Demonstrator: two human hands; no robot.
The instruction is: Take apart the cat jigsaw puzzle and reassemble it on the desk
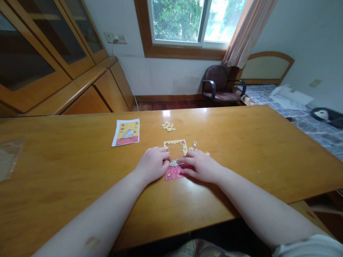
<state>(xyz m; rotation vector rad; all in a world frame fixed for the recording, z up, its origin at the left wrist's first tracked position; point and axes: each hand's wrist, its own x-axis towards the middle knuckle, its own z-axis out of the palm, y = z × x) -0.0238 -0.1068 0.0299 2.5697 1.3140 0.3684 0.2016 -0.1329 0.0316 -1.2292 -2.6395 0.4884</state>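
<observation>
A partly assembled jigsaw puzzle [174, 172] lies flat on the table, with a pink lower part, a yellow frame around the top and sides, and bare wood inside. My left hand [154, 163] rests with curled fingers on the puzzle's left edge, holding it. Over the right side is my right hand [200, 165], its index finger stretched onto the white pieces in the middle and its thumb apart, lower down. Whether a small piece lies beneath its fingertips is hidden. Loose puzzle pieces [194, 144] lie just beyond my right hand.
A small heap of yellowish pieces [168, 126] lies beyond the puzzle. A printed reference picture [125, 134] of a white animal lies to the left. Clear plastic [9, 157] is at the far left of the wooden table [80, 171]. An armchair [219, 84] stands behind the table.
</observation>
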